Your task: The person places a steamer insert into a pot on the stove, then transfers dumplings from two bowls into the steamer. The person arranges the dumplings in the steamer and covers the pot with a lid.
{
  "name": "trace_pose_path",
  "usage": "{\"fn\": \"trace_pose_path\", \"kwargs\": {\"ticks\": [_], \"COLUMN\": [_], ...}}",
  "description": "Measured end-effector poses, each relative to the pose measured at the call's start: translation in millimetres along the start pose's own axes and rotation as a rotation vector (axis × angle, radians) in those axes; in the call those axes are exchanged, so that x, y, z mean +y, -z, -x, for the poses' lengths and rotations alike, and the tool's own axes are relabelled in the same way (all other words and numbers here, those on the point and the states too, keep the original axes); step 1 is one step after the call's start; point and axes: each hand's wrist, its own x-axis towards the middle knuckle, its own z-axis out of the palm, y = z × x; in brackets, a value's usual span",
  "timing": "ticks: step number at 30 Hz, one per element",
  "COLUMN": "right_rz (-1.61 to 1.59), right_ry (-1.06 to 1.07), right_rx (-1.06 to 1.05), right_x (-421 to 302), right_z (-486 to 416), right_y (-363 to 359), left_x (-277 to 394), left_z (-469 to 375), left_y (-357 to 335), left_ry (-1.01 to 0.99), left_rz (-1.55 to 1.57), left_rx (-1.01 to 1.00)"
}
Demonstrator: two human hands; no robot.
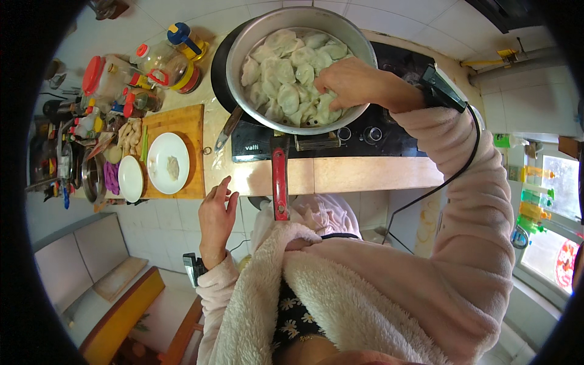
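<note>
A wide silver metal steamer pan [237,75] with holes in its bottom holds a heap of pale dumplings [285,73]. It sits over a black wok [218,68] on the hob. My right hand [349,84] reaches over the pan's right rim, its fingers down among the dumplings there. The fingertips are partly hidden, so whether they grip a dumpling cannot be made out. My left hand [219,214] hangs before the counter's front edge, fingers apart and holding nothing. The cutting board is the nearest thing to it. On a white plate [157,180] lies one dumpling [172,169].
A red handle [279,182] juts past the counter edge toward my body. The wooden cutting board [196,137] bears ginger [129,137] and a smaller white plate [131,180]. Oil bottles [189,43] and jars stand behind it. Hob knobs [372,134] lie below my right forearm.
</note>
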Motion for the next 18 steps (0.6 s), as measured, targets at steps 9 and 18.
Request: {"fn": "trace_pose_path", "kwargs": {"ticks": [9,18], "right_rz": [0.041,-0.281], "right_ry": [-0.102,-0.045], "right_rx": [-0.348,-0.403], "right_x": [-16.2,-3.6], "right_z": [-3.5,-10.3], "right_y": [2.8,11.3], "left_x": [-3.2,66.8], "left_z": [3.6,-56.3], "left_y": [-6.7,54.4], "left_ry": [0.007,-0.228], "left_rz": [0.021,0.180], "left_rx": [0.018,0.200]}}
